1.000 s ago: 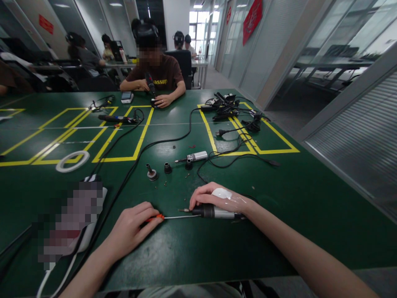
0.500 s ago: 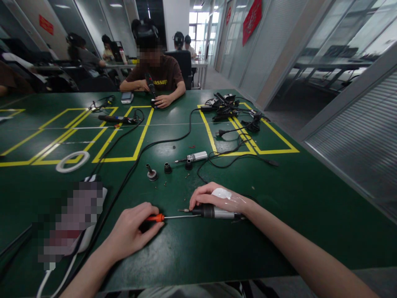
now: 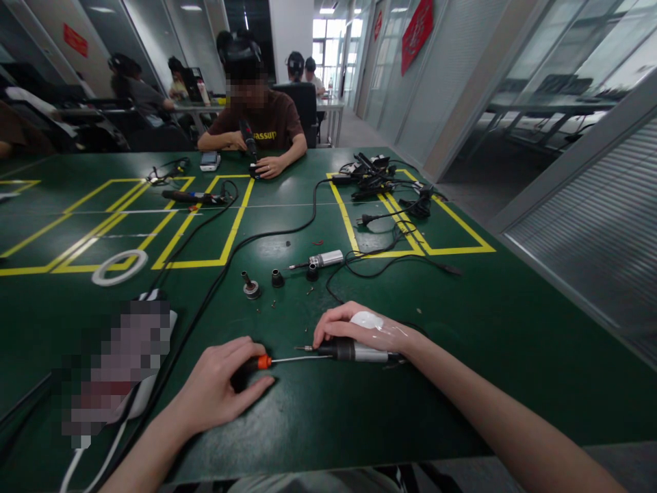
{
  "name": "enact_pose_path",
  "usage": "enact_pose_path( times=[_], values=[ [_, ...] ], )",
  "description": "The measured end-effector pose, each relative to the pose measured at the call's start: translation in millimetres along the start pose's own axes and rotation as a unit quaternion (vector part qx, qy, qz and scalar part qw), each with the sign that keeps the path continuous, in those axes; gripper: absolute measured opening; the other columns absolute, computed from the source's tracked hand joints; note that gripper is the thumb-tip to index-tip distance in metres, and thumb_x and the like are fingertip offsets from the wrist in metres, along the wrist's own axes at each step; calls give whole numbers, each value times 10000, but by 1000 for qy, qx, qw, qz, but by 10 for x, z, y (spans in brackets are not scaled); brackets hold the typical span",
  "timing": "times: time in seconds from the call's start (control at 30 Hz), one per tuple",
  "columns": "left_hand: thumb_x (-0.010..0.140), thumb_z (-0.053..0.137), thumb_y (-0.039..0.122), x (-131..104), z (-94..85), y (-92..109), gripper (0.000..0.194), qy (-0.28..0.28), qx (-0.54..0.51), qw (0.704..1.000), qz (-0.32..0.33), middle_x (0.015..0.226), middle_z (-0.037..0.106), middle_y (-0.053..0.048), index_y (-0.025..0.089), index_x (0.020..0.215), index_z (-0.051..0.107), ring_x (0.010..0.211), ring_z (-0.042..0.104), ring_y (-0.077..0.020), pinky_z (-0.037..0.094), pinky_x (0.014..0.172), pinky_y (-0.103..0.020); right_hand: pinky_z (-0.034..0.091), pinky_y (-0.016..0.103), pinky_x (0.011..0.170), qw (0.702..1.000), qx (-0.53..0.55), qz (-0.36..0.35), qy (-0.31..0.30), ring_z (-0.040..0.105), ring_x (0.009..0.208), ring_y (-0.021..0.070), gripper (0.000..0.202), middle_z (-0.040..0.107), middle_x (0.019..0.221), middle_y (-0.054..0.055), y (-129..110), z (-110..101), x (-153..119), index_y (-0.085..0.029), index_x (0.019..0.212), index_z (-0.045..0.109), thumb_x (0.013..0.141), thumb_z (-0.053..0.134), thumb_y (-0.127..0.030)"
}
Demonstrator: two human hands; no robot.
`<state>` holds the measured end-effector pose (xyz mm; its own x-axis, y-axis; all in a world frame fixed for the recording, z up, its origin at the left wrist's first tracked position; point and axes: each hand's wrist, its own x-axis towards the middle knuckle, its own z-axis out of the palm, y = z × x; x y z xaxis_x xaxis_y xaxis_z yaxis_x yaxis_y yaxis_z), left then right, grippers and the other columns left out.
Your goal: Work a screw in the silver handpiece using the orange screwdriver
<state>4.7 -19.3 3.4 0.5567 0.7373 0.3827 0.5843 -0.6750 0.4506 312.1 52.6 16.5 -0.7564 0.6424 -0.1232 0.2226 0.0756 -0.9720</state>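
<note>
On the green table my left hand lies with its thumb apart from the fingers, which rest over the handle of a screwdriver with an orange collar. The screwdriver's thin shaft points right, its tip by the electric screwdriver. That tool is black and silver, lies flat and has its bit toward the left. My right hand is curved over it, fingertips at its black front end; a white patch is taped on the back of this hand. Behind lie a silver motor part, two black collars and several small screws.
A metal fitting with a stem stands beside the collars. At left are a blurred phone-like object, black cables and a white tape ring. A pile of black tools lies at the far right. A co-worker sits opposite.
My left thumb has moved down and away from the screwdriver's handle, and the fingers have loosened. My right hand and the electric screwdriver have stayed put.
</note>
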Motion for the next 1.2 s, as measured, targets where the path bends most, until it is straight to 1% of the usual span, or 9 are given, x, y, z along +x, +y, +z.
enact_pose_path(
  times=[0.13,0.33,0.5,0.67,0.77,0.87,0.93,1.07,1.2],
  values=[
    [997,627,249,-30,17,-22,49,3,-5,1000,-9,769,674,19,211,966,622,634,658,-132,476,599,-210,503,303,915,1000,-4,0,2,703,972,216,338,791,1003,80,4,-5,-1,-151,940,808,1006,572,-385],
    [1043,610,257,-19,3,-55,92,7,-1,1000,18,818,693,-10,207,981,655,700,664,-145,484,627,-218,504,308,921,1000,-8,-2,-2,702,984,219,362,792,1010,80,5,-9,-1,-155,944,812,1013,571,-416],
    [1078,570,271,9,-16,-47,174,5,2,1000,29,837,716,-27,199,982,696,729,681,-151,506,647,-219,505,303,919,1000,-8,1,-2,702,977,216,369,791,1006,84,-8,-7,1,-148,942,811,1007,566,-416],
    [1101,519,296,18,-27,-30,264,2,11,1000,22,785,706,-16,197,954,715,667,685,-133,493,608,-203,508,302,909,1000,-12,7,1,703,976,216,354,793,1006,81,-16,-3,-2,-147,946,816,1005,566,-391],
    [1081,539,292,4,-20,-22,218,-8,8,1000,8,794,718,-18,202,987,715,668,697,-136,499,611,-207,509,308,914,1000,-10,5,1,702,976,218,348,797,1007,80,-18,0,-5,-152,944,818,1008,572,-390],
    [1015,635,306,-19,-6,-19,121,-11,2,1000,-5,831,730,-19,202,1049,688,699,708,-151,521,637,-222,505,310,919,1000,-5,3,1,700,969,216,342,796,1006,79,-16,2,-4,-154,936,818,1008,571,-381],
    [998,651,298,-27,-1,-24,103,-9,0,1000,-9,822,720,-11,204,1036,669,694,702,-150,523,638,-225,505,309,919,1000,-4,2,0,699,969,215,337,796,1007,77,-12,1,-1,-154,940,817,1008,573,-376],
    [1039,607,276,-12,-6,-41,101,-2,4,1000,6,809,707,-9,207,994,667,688,687,-143,507,627,-217,505,311,918,1000,-2,-1,-3,699,973,217,356,794,1009,83,-5,-1,2,-146,947,812,1013,570,-400],
    [1062,590,275,-5,-6,-64,136,7,10,1000,26,845,719,-26,205,1021,698,724,691,-150,509,643,-217,503,315,918,1000,-2,0,-8,701,975,221,389,789,1015,95,-17,-7,-2,-138,949,806,1013,560,-433]
  ],
)
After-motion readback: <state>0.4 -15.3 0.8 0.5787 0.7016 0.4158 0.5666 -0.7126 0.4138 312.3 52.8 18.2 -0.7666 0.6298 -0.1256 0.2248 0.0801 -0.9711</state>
